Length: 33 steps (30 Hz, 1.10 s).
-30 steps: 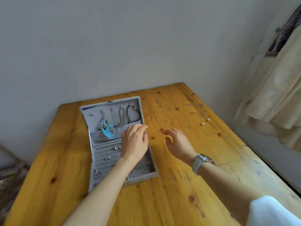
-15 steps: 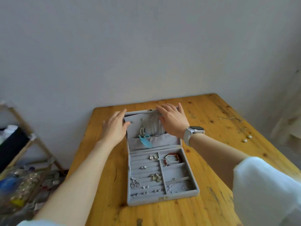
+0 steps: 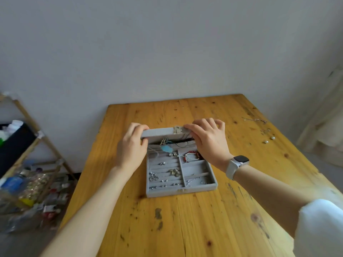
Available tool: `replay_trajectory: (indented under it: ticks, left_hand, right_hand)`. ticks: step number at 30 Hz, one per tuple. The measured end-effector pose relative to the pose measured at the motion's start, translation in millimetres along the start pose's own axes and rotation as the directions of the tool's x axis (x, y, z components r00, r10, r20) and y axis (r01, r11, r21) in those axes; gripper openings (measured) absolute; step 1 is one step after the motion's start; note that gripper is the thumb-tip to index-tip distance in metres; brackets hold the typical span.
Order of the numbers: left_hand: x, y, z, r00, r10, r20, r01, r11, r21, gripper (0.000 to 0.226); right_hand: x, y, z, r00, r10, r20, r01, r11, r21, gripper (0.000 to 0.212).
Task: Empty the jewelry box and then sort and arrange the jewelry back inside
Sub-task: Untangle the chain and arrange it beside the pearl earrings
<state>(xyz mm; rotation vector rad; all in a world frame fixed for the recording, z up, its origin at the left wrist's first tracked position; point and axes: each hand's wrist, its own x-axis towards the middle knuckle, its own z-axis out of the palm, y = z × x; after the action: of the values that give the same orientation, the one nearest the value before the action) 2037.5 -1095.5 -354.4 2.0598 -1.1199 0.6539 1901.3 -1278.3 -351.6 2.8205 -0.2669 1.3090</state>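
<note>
The wooden table (image 3: 185, 229) is bearing the grey jewelry box (image 3: 181, 173), its long axis running six to twelve o'clock. Its lid (image 3: 159, 132) is tilting at twelve. The left hand (image 3: 130, 151) is gripping the lid's nine o'clock corner, the right hand (image 3: 207, 143) its three o'clock end, equally near.

No legible text anywhere.

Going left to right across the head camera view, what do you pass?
Wooden shelf rack → left hand → jewelry box lid → right hand → white watch → two pearls on the table.
</note>
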Motion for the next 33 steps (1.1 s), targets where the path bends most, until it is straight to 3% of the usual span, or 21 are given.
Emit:
replay_trajectory:
  ticks: [6,11,17,19,21,24,28,33]
  left_hand:
    - [-64,-4,-7,0.973,0.125,0.194,-0.124,0.992,-0.018,0.043]
    - [-99,-8,-13,0.911,0.176,0.373,-0.191,0.982,0.003,0.047]
    - [-136,-4,-1,0.937,0.136,0.321,-0.173,0.981,0.088,0.031]
    - [-149,0,5,0.939,0.090,0.332,-0.145,0.979,0.145,0.041]
    - [-162,7,11,0.925,-0.028,0.378,-0.038,0.986,0.165,0.057]
    - [-171,14,21,0.913,-0.141,0.383,0.089,0.985,0.151,0.063]
    - [-173,14,26,0.914,-0.138,0.382,0.101,0.988,0.114,0.067]
    - [-174,16,26,0.925,-0.130,0.358,0.103,0.990,0.094,0.067]
  right_hand:
    - [-68,-14,-12,0.995,-0.084,0.046,0.083,0.996,0.038,0.018]
    - [-110,-20,-2,0.986,-0.073,0.152,0.075,0.997,-0.004,0.032]
    - [-136,-32,1,0.973,-0.042,0.229,0.042,0.999,0.002,0.040]
    - [-139,-36,-1,0.962,-0.056,0.268,0.064,0.998,-0.019,0.044]
    - [-143,-39,-1,0.945,-0.090,0.316,0.111,0.993,-0.048,0.051]
    - [-149,-43,1,0.946,-0.098,0.308,0.127,0.989,-0.073,0.056]
    - [-154,-43,-2,0.944,-0.130,0.304,0.159,0.985,-0.073,0.047]
    - [-152,-42,-5,0.900,-0.167,0.402,0.240,0.961,-0.136,0.041]
